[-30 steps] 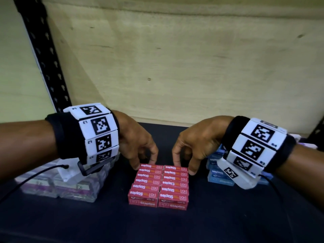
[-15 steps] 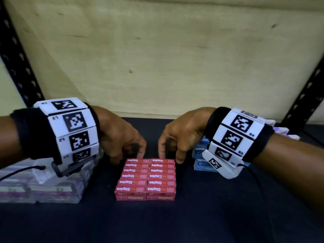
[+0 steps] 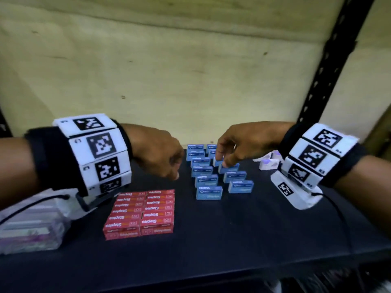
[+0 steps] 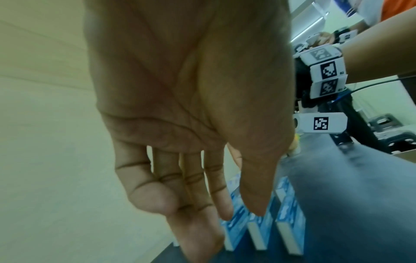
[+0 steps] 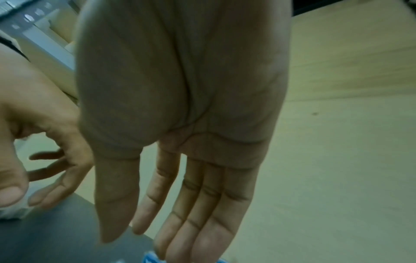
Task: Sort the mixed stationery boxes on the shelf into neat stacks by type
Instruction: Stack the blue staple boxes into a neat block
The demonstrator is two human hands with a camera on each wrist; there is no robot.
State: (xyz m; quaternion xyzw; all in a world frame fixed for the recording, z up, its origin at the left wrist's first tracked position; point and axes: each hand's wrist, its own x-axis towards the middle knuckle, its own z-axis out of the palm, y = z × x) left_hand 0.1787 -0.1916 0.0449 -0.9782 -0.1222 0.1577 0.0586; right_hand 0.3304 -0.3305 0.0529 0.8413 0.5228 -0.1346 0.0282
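Right hand (image 3: 237,149) over blue boxes (image 3: 208,192), right of red staple boxes (image 3: 140,212); fingers relaxed, empty. Left hand (image 3: 157,156) loose, empty. Risk: knuckle topples upright blue rows.

Pale wooden back panel (image 3: 190,70); black perforated upright (image 3: 330,60) right.

On the dark shelf (image 3: 211,240), a tidy block of red cardboard staple boxes (image 3: 140,212) is sitting near the front, left of centre. Behind and to its right, small blue cardboard boxes (image 3: 208,192) are standing in two rows running to the far wall. The left hand (image 3: 156,154) is hovering with fingers curled, just left of the blue rows. The right hand (image 3: 239,144) is reaching down, fingertips touching blue boxes in the right row. Clear plastic packs (image 3: 29,231) are lying at the far left.
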